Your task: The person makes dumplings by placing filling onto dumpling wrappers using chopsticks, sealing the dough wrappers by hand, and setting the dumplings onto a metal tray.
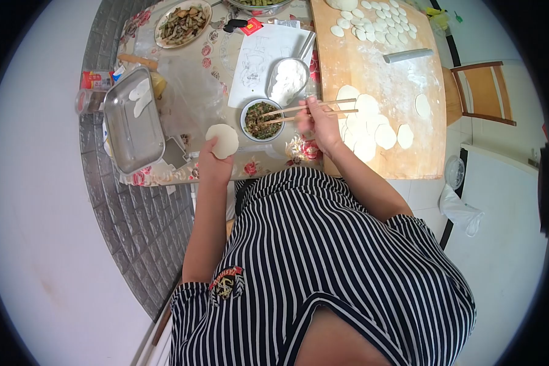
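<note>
Hands are both occupied: the left hand (216, 160) grips a thin, round, off-white sheet of dough (223, 141) near its lower edge, with the thumb lapping over its face, and the right hand (320, 127), slightly blurred, grasps a pair of light wooden chopsticks (344, 101). The chopstick tips reach into the dark green and brown chopped filling (261, 116) in a round white bowl (243, 125), which sits between the hands, a little farther out than the sheet. The sheet is held up just beside the bowl, apart from it.

Just beyond the bowl, a metal container (269, 84) of white powder (288, 79) rests on the table (189, 85), partly over a white paper with line drawings (247, 70). To the right of the right hand, flat round dough pieces (365, 146), some overlapping, lie on a pale wooden board (341, 61) dusted with white. Farther out on the board are a grey rolling pin (409, 55) and many small dough lumps (378, 26). To the left of the left hand stands a rectangular metal tray (139, 143) with a few white dough shapes (141, 100) toward its far end. Well beyond the left hand is an oval plate (157, 32) of mixed brown and green food (183, 25).
</note>
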A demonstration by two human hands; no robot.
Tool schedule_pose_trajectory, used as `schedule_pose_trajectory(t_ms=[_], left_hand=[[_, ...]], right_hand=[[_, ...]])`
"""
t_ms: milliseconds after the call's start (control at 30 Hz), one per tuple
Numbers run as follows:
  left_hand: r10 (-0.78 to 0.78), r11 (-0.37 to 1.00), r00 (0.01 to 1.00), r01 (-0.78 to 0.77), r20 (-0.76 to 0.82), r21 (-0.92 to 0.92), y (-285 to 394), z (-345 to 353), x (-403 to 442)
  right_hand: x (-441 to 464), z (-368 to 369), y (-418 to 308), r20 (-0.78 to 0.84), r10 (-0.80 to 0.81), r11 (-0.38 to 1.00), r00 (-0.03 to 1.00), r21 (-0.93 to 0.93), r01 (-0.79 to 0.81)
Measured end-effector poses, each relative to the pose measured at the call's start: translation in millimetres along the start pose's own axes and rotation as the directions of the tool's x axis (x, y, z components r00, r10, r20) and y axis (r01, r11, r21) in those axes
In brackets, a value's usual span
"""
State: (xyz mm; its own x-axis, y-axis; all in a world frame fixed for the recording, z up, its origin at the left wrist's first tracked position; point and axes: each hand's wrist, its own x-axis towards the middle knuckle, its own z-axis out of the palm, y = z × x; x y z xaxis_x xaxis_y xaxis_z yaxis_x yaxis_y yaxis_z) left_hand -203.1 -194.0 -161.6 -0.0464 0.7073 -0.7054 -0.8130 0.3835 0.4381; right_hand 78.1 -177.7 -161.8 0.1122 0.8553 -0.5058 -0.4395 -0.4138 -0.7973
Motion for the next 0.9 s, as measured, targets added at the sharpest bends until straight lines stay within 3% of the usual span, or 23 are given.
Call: schedule_pose_trajectory(t_ms=[233, 433, 500, 600, 833, 900], left_hand=[[-0.007, 1.0, 1.0, 0.008, -0.03, 0.019, 2.9, -18.1, -9.0], [-0.003, 1.0, 1.0, 0.003, -0.02, -0.002, 7.6, -31.0, -9.1], [-0.001, 1.0, 1.0, 0.001, 0.002, -0.01, 9.0, -31.9, -10.0], [-0.019, 0.999, 1.0, 0.02, 0.017, -0.033, 10.7, -32.0, -9.9], [-0.041, 0.998, 0.999, 0.042, 0.021, -0.056, 9.6, -32.1, -9.3], [-0.014, 0.999, 0.999, 0.013, -0.048, -0.033, 8.3, -28.9, -10.8]], right_hand=[[-3.5, 11.8, -0.8, 0.111, -0.024, 0.993, 0.994, -0.116, 0.037], [-1.5, 7.1, -9.4, 0.054, -0.05, 0.999, 0.997, -0.004, 0.051], [0.6, 8.0, -4.4, 0.157, 0.013, 0.997, 0.988, -0.073, -0.001], [1.7, 9.3, 7.3, 0.171, -0.001, 0.987, 0.985, -0.158, 0.028], [2.8, 12.5, 12.8, 0.109, 0.031, 0.985, 0.994, -0.17, -0.012], [4.2, 11.3, 14.2, 0.126, 0.011, 0.987, 0.992, -0.158, 0.009]])
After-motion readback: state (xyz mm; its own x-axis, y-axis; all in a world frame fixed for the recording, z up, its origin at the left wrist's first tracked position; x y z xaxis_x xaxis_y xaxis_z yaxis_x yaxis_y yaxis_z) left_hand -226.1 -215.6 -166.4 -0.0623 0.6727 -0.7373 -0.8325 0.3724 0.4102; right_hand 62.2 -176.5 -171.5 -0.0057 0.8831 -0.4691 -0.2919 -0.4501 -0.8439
